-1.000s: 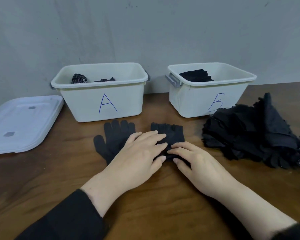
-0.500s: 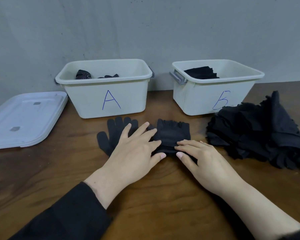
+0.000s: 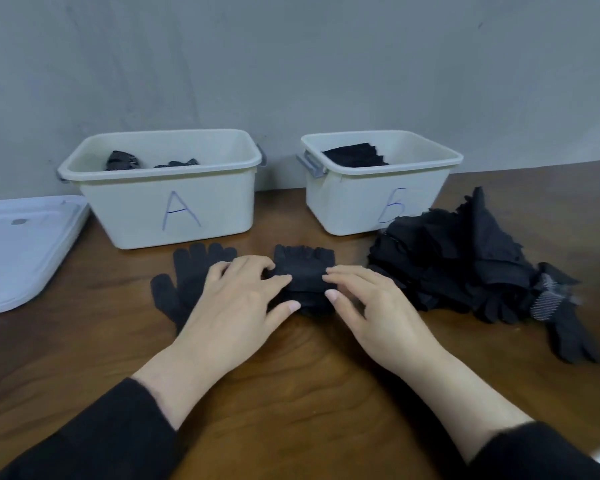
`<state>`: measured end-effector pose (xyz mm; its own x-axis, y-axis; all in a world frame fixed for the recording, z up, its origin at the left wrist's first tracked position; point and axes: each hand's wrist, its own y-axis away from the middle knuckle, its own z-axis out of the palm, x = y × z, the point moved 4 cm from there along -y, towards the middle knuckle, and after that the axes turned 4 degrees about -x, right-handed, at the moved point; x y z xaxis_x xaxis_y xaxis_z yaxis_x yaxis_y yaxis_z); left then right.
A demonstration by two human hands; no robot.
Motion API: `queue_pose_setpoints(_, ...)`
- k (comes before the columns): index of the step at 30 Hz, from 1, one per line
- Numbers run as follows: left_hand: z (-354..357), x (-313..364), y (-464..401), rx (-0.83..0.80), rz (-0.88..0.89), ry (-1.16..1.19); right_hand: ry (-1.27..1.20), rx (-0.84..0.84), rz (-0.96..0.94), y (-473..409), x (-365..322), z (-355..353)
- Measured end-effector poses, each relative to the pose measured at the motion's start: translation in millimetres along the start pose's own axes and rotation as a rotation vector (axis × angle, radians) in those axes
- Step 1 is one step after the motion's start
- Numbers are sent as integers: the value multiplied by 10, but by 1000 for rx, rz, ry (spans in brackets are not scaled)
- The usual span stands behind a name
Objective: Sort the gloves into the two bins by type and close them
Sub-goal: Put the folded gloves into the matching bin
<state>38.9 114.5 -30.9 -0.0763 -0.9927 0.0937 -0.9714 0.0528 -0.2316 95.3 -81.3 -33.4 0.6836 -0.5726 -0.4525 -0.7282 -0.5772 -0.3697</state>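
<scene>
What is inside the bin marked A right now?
Above the front wall of bin A show dark gloves, at least one with pale dots. The wall hides everything lower, so their number cannot be told.

– Where do we look from?
– From our head, forward and down, close over our fingers (image 3: 274,278); the bins (image 3: 167,209) sit just beyond them, at the wall (image 3: 291,64).
</scene>
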Motion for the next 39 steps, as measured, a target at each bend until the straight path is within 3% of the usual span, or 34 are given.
queue_pose_setpoints(4, 122, 232, -76, 101, 139, -27, 96, 173, -67, 86, 88, -416)
queue_pose_setpoints(9, 245, 437, -189, 142, 183, -22, 276, 347, 112, 303, 584, -1042)
queue_pose_setpoints(14, 67, 675, -199, 197, 139, 76, 349, 107, 517, 479, 1038, -1327)
queue_pose_setpoints(21, 55, 708, -137, 186, 183, 142, 404, 158, 527, 439, 1106, -1345)
queue_pose_setpoints(24, 56, 644, -108, 195, 167, 187, 247, 229, 594, 413, 1107, -1448)
queue_pose_setpoints(26, 45, 624, -107, 198, 156, 216, 104, 367, 610, 415, 1091, -1587)
queue_pose_setpoints(29, 31, 617, -111, 210, 158, 245, -20, 607, 562, 403, 998, -1849)
queue_pose_setpoints(32, 5, 606, -109, 240, 153, 292, -134, 735, 477, 358, 822, -2034)
queue_pose_setpoints(35, -16, 578, -99, 275, 137, 360, -246, 794, 435, 306, 601, -2126)
queue_pose_setpoints(39, -54, 503, -69, 308, 61, 525, -602, 748, 400, 199, 331, -2003)
